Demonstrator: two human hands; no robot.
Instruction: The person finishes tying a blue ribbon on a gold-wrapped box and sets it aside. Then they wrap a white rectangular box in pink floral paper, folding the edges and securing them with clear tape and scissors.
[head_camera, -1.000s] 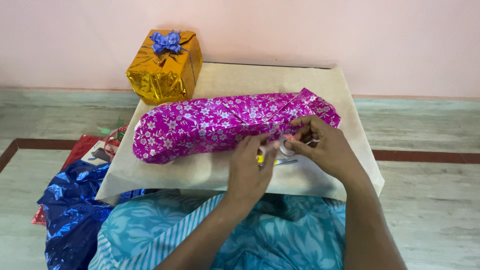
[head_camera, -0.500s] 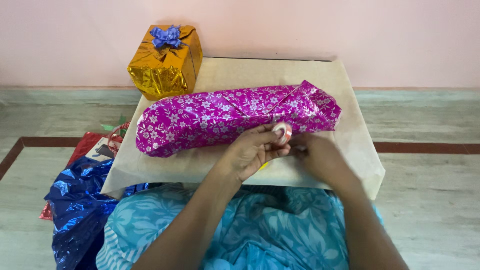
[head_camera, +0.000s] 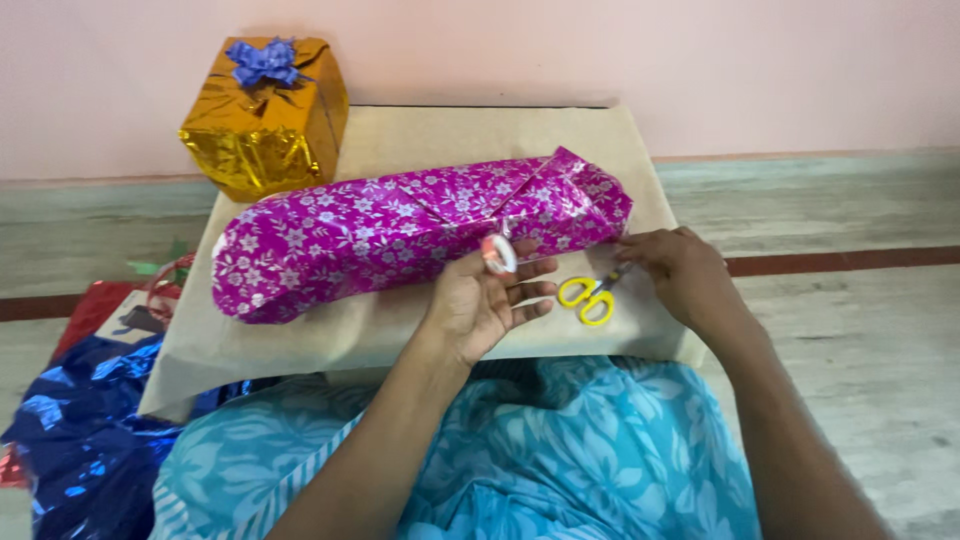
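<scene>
Magenta paper with small white flowers covers the long parcel (head_camera: 420, 230), which lies across the brown board (head_camera: 400, 330) on the person's lap, its left end rounded and its right end folded into a flap. The left hand (head_camera: 480, 305) is raised just in front of the parcel's near side, with the palm turned up and the fingers half open; between the thumb and the first finger it pinches a small roll of tape (head_camera: 498, 253), which stands on its edge and touches or nearly touches the wrapping. The right hand (head_camera: 680, 275) is lower and further to the right, resting on the board near the right end of the parcel; its fingers are bent and the fingertips are at the blades of the scissors (head_camera: 592, 295), but I cannot tell if they really grip them. The scissors have yellow handles and lie flat on the board, between the two hands. At the far left corner of the board stands a gold box (head_camera: 265, 125) with a blue bow (head_camera: 262, 60) on top, well apart from the hands. On the floor at the near left lies crumpled blue foil (head_camera: 70, 440), and beside it a piece of red foil (head_camera: 90, 315).
</scene>
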